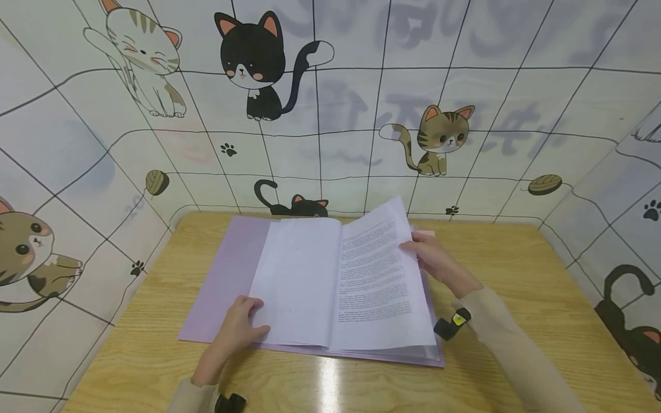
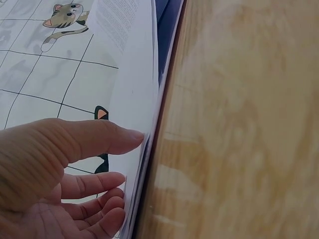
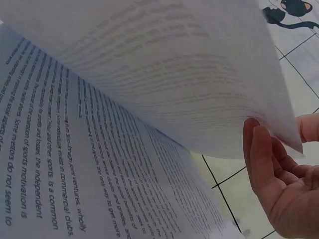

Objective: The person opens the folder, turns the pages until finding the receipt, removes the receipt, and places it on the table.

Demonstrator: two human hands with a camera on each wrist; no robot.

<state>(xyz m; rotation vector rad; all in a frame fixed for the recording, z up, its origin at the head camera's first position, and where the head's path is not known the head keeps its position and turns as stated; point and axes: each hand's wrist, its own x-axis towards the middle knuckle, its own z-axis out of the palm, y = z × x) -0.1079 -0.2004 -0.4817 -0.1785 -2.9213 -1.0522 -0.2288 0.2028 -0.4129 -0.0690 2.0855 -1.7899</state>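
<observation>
Head view: white, densely printed, lifted page [image 1: 373,278]

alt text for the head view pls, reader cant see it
A person's right hand holds up a printed page by its edge while the left hand touches the facing page. Beneath, an open purple folder lies on a wooden table before a cat-print backdrop.

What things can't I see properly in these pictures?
Head view: the lifted page: its words are too small to read.
Head view: the folder's right side: mostly covered by pages.
Head view: the far-left brown cat: partly cut off by the left edge.
Right wrist view: the lower page: some words cut off by the left edge.
</observation>
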